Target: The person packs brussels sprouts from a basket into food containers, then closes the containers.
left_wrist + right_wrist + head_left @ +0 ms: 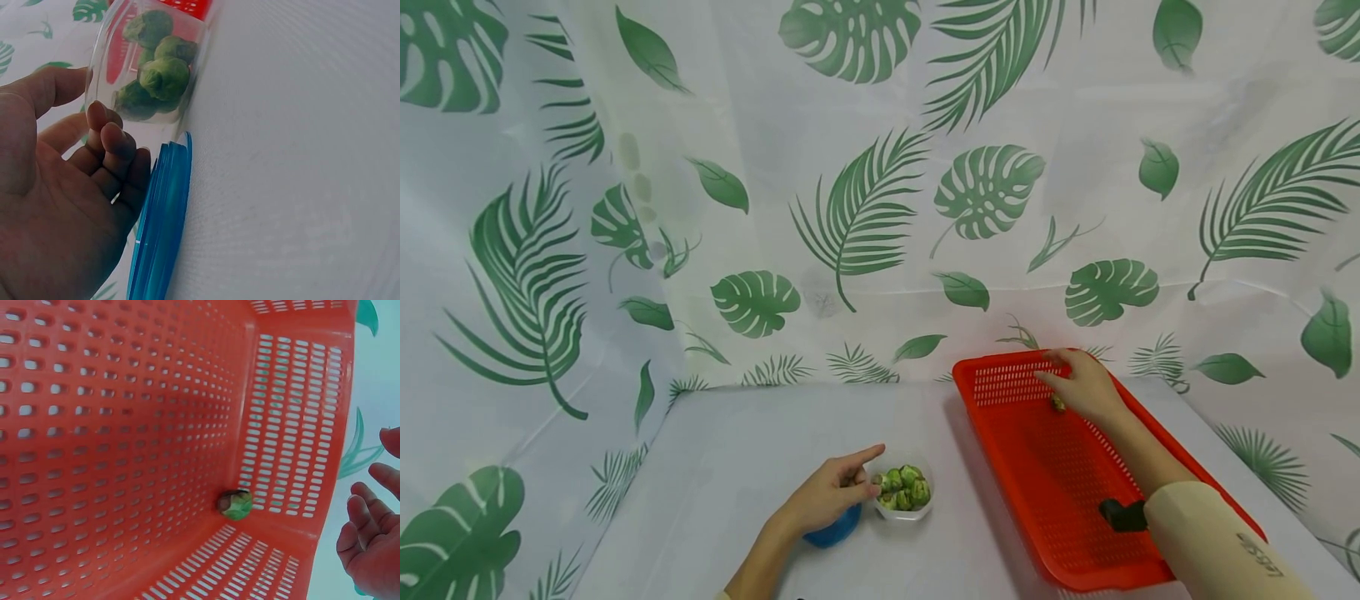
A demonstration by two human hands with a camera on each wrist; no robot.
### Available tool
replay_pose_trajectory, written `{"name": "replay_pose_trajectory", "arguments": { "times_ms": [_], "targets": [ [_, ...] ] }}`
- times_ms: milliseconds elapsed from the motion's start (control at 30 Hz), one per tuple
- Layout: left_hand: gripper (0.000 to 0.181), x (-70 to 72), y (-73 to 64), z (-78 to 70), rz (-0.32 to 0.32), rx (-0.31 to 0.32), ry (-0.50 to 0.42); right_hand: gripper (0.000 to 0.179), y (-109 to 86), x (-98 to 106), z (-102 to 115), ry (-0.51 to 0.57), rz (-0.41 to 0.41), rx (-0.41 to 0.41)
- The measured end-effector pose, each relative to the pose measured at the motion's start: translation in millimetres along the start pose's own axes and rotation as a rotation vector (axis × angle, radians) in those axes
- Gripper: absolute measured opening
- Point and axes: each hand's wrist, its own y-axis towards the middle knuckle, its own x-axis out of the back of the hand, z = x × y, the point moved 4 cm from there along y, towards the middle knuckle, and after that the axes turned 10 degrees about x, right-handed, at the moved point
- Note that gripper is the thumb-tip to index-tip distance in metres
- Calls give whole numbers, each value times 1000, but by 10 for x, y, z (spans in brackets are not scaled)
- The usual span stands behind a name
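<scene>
My left hand [831, 493] is at the left side of a small clear plastic container [904, 514] holding several Brussels sprouts [912, 477]. In the left wrist view its fingers are loosely bent, with one fingertip right at the container's rim. Partly hidden below that hand lies a round blue lid [838, 529], seen edge-on as a ridged blue lid [161, 219] in the left wrist view. My right hand [1086, 387], its fingers apart and holding nothing, is over the far end of a red perforated basket [1011, 467]. One Brussels sprout [235, 504] lies in the basket's far corner.
The red basket stands on the right of the white tabletop [722, 467], its far end close to the leaf-printed backdrop [880, 208]. A black device [1123, 515] shows at my right wrist, over the basket. The container and lid sit left of the basket.
</scene>
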Motion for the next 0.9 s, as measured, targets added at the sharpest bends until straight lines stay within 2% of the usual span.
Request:
{"name": "replay_pose_trajectory", "arguments": {
  "times_ms": [600,900],
  "targets": [
    [64,15,1,-3,-6,-7,6,61,0,-30,-234,7,74,-46],
    [65,12,4,7,-1,-1,5,64,53,-35,-310,-46,131,-48]
  ]
}}
